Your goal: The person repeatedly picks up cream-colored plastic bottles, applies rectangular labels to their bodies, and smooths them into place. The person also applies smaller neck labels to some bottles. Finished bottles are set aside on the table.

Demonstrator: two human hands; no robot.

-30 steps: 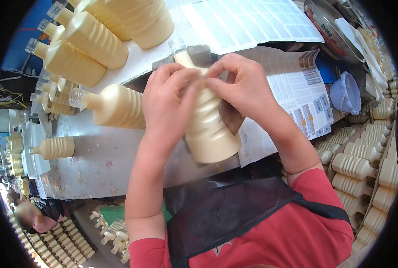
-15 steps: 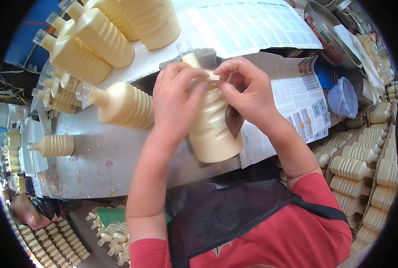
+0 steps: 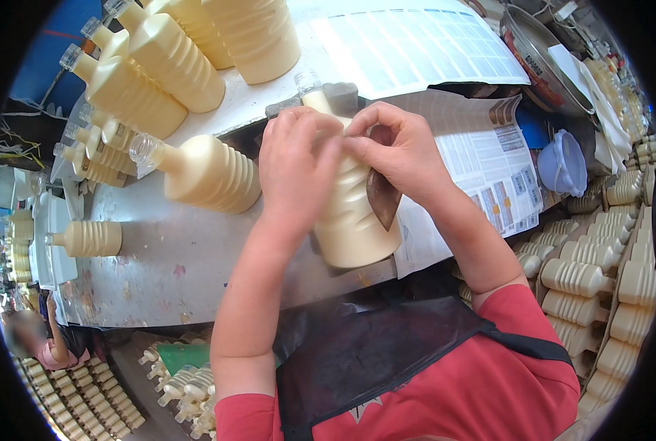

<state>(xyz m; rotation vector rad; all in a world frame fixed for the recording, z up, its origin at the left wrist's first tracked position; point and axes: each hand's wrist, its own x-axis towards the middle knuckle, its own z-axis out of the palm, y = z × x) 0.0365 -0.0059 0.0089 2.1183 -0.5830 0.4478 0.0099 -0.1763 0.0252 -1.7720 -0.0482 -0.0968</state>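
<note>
A cream ribbed bottle [image 3: 354, 239] lies in front of me, its clear neck pointing away between dark grey blocks [image 3: 340, 98]. Both hands meet over its shoulder. My left hand [image 3: 297, 165] bends its fingers down onto the bottle, the fingertips blurred and partly hidden. My right hand [image 3: 401, 151] is closed, thumb and forefinger pinched near the left fingertips. From under its palm sticks a flat, dark brown pointed piece [image 3: 383, 200], resting along the bottle's right side. What lies between the fingertips is hidden.
Left of the hands lies another cream bottle [image 3: 210, 176], with a smaller one [image 3: 93, 239] beyond. Large bottles [image 3: 173, 62] stand at the back left. Printed sheets [image 3: 482, 154] cover the right side, near a lilac bucket [image 3: 563, 163]. Rows of bottles [image 3: 574, 301] fill the lower right. Another person [image 3: 56, 349] is far left.
My hands have drawn closer together over the bottle's shoulder, covering a brown strip that showed between them. The bottle stays nearly in place. At far left the other person's arm has risen.
</note>
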